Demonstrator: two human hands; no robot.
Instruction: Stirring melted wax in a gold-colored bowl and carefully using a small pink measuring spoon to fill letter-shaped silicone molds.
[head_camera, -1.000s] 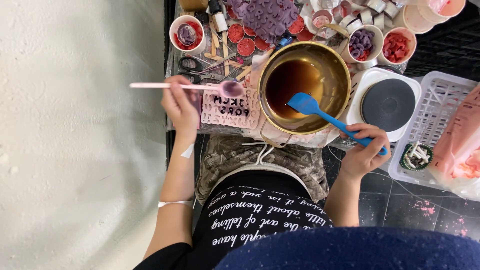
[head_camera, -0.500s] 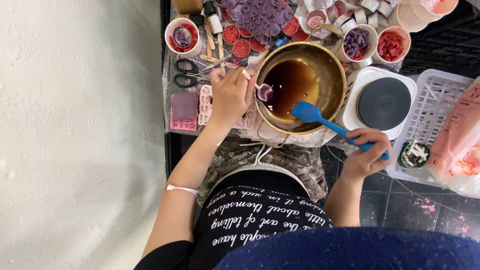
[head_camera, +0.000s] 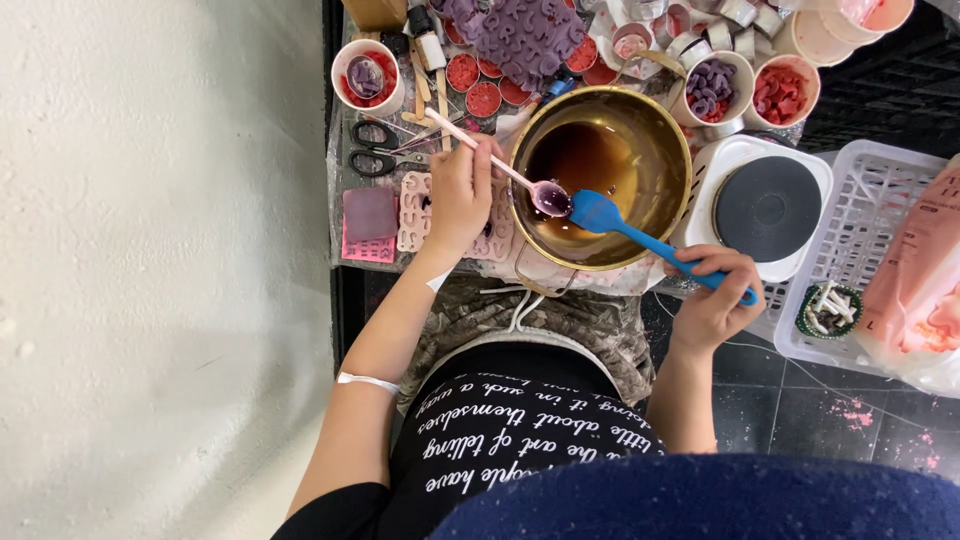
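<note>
My left hand (head_camera: 460, 195) grips a pink long-handled spoon (head_camera: 500, 165), whose bowl sits inside the brass pot (head_camera: 640, 118) over dark liquid. My right hand (head_camera: 715, 290) holds the handle of a blue silicone spatula (head_camera: 625, 225); its blade rests in the pot next to the spoon's bowl. Under my left hand lies a pale pink letter mould (head_camera: 412, 210).
A white single hotplate (head_camera: 765, 205) stands right of the pot, then a white plastic basket (head_camera: 870, 200). Cups of red and purple pieces (head_camera: 368, 75), black scissors (head_camera: 375, 160), a pink square mould (head_camera: 368, 222) and round tins crowd the far side.
My left hand carried the spoon from over the letter mould at the left into the pot. The right hand has kept the spatula nearly still.
</note>
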